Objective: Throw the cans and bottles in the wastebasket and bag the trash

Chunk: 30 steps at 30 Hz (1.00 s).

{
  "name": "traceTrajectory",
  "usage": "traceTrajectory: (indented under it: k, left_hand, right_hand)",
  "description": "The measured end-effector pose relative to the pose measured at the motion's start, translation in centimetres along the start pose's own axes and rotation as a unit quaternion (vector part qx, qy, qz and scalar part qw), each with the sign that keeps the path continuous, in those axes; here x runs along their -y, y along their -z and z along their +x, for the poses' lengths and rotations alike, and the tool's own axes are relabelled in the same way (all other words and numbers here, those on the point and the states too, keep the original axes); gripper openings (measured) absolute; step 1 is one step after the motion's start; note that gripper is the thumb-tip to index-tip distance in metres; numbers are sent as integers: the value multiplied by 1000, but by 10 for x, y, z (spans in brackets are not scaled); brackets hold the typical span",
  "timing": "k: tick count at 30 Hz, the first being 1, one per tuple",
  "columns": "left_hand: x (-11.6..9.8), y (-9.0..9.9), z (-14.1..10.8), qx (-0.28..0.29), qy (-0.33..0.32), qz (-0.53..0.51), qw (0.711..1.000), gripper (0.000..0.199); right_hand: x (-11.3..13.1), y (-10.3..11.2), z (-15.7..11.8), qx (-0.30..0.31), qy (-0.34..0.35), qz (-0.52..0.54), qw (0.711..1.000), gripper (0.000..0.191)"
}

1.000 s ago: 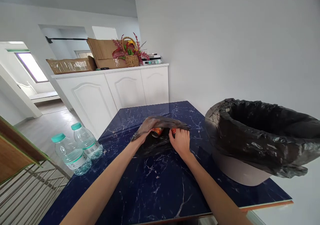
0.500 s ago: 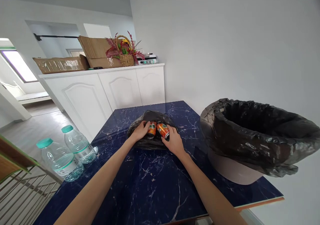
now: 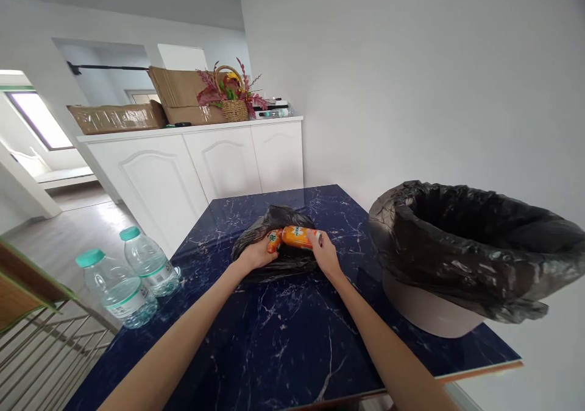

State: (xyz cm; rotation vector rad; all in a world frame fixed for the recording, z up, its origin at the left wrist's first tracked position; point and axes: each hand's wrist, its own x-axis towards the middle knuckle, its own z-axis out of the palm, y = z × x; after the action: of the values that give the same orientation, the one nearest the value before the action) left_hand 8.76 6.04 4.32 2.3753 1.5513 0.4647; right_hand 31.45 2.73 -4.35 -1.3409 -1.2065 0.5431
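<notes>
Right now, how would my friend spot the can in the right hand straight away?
Find the dark blue marbled table, then the low black bag lying near its middle. At the bag, the right hand holds an orange can sideways, showing a longer orange side than the other can, partly covered by the left hand.

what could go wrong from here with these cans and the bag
The right hand grips one orange can near one end, so it might slip and roll. That can also seems to meet the other can, at the left hand, so they could knock together. The black bag lies loose and crumpled around them, so its folds might snag a can or a finger.
</notes>
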Motion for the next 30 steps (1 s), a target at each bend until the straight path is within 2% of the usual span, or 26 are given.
traceTrajectory:
  k: [3, 8, 10, 13, 16, 20, 25, 27, 30]
  left_hand:
    - [-10, 19, -25, 18, 10, 23, 1000, 42]
    - [-34, 68, -86, 8, -32, 15, 999, 57]
    - [-41, 88, -115, -15, -79, -17, 997, 70]
    - [-42, 111, -158, -86, -117, -27, 989, 64]
    - [-28, 124, -199, -158, -101, 12, 982, 51]
    - [9, 133, -248, -223, -59, 81, 970, 48]
    - [56, 141, -296, -278, 83, 158, 944, 54]
    - [66, 144, -308, -276, 142, 178, 934, 63]
    - [73, 149, -314, -216, 225, 208, 927, 75]
  right_hand:
    - [0, 4, 2, -24, -23, 23, 999, 60]
    - [3, 7, -1, -45, -54, 34, 997, 63]
    - [5, 8, -4, -41, -61, 33, 997, 61]
    - [10, 8, -10, -25, -69, 24, 997, 59]
    - [13, 8, -14, -5, -73, 12, 997, 60]
    - [13, 7, -17, 21, -70, 0, 997, 58]
    - [11, 6, -18, 29, -69, -3, 997, 60]
    - [11, 7, -20, 28, -68, 1, 997, 60]
    - [11, 9, -22, 18, -64, 9, 998, 61]
